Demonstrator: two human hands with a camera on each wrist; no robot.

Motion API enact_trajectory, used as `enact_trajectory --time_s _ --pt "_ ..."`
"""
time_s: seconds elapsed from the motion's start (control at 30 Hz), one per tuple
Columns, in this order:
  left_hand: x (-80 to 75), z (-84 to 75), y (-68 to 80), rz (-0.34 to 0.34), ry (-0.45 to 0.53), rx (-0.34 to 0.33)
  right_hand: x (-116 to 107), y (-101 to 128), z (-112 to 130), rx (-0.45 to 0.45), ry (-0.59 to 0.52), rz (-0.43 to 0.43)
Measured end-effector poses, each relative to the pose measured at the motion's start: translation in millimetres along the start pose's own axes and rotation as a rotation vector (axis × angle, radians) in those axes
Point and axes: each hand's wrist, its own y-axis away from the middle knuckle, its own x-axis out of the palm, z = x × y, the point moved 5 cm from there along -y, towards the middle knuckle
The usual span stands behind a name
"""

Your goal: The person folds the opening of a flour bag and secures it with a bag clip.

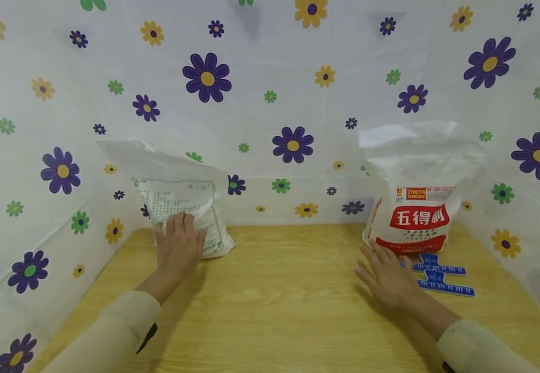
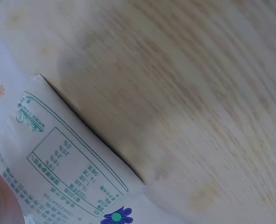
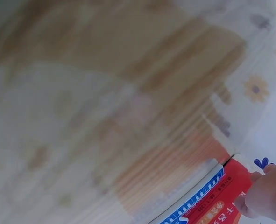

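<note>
While the left hand (image 1: 179, 243) lies with straight fingers flat against the front of the white bag with green print (image 1: 190, 212), which leans at the back left of the wooden table (image 1: 288, 300), the right hand (image 1: 384, 274) rests open with its fingertips at the foot of the red-labelled flour bag (image 1: 416, 207) standing upright at the back right. Neither hand clasps anything yet, so this looks like the reach-and-steady stage, with both bags untouched at the top. Any lift would call for curling fingers round soft, slumping plastic; two blue clips (image 1: 440, 277) lie just beside the right hand.
</note>
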Motion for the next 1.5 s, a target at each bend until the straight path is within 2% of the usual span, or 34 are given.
enact_trajectory --time_s 0.3,0.43,0.63,0.93,1.1,1.23,1.5 --pt "3.9 9.4 -10.5 0.031 -0.05 -0.014 2 -5 2 0.011 -0.031 0.009" --pt "6.1 11.3 -13.7 -0.002 -0.07 -0.004 3 -7 3 0.023 -0.036 0.011" --pt "8.4 8.1 -16.8 -0.1 -0.085 0.057 2 -9 5 0.026 -0.025 0.013" --pt "11.4 5.6 -17.7 -0.048 -0.068 0.056 4 -9 3 0.022 -0.013 0.004" --pt "10.6 3.5 -14.5 -0.082 -0.064 0.085 6 -5 1 0.028 -0.013 0.019" --pt "8.0 3.3 -14.9 -0.131 -0.051 0.097 6 -8 1 0.014 0.014 -0.004" --pt "6.3 2.9 -12.5 -0.141 -0.053 0.124 7 -10 5 0.014 -0.01 -0.009"
